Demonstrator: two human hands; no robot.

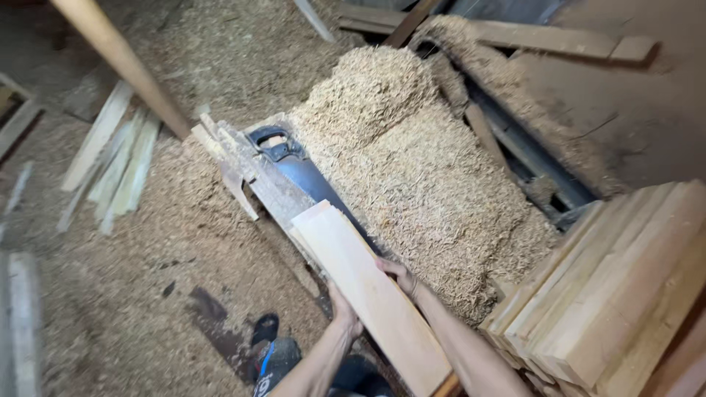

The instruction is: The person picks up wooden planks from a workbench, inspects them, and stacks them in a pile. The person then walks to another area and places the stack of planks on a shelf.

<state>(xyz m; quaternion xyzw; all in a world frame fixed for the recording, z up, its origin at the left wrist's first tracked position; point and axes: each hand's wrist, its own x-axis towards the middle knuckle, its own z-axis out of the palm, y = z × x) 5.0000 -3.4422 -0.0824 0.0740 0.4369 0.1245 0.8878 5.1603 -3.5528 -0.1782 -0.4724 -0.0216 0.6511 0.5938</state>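
Observation:
I hold a pale, freshly cut wooden plank [360, 283] with both hands; it slants from the lower middle up toward the left. My left hand [343, 309] grips its left edge and my right hand [399, 276] grips its right edge. The plank's far end lies over rough, dark old boards [254, 173]. Beside them a hand saw [294, 165] with a black handle lies against a big heap of wood shavings [412, 162].
A stack of pale planks [618, 287] stands at the lower right. Loose slats [121, 165] lie on the sawdust-covered floor at left. A wooden pole [121, 62] slants across the upper left. My dark shoe [268, 353] shows below. Boards and dark rails [529, 158] lie behind the heap.

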